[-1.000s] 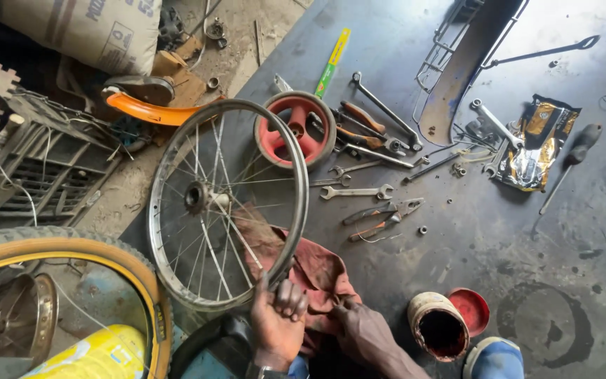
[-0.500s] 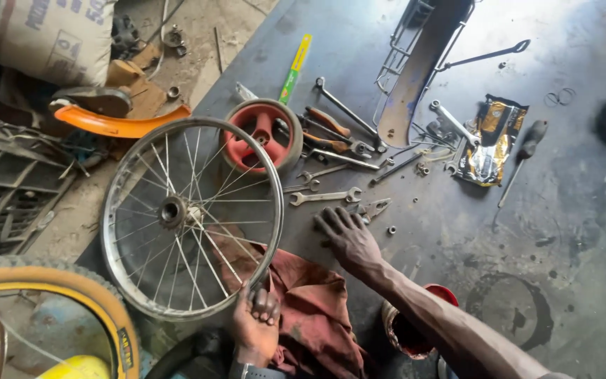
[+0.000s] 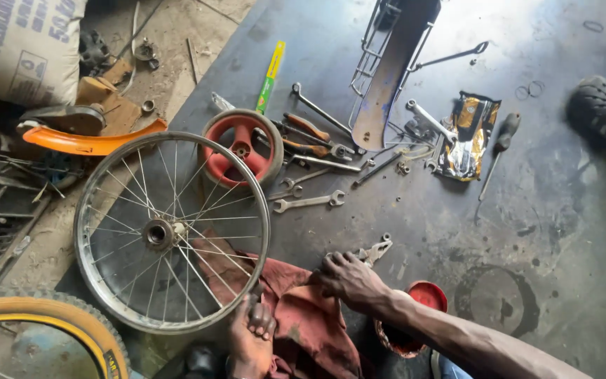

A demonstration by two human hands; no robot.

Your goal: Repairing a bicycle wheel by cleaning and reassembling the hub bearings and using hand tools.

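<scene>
Fingers of the left hand (image 3: 250, 330) clamped the lower rim of a spoked bicycle wheel (image 3: 172, 231), held tilted over the dark floor (image 3: 527, 231). Right hand (image 3: 348, 277), fingers curled together, rested on pliers (image 3: 374, 251) beside a red rag (image 3: 303, 323). Wrenches (image 3: 310, 202) and a small red wheel (image 3: 241, 147) lay beyond.

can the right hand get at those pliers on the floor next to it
Probably yes. The right hand rests on the red cloth with its fingers right beside the pliers, and nothing lies between them. The left hand holds the wheel rim well clear of that spot.
</scene>
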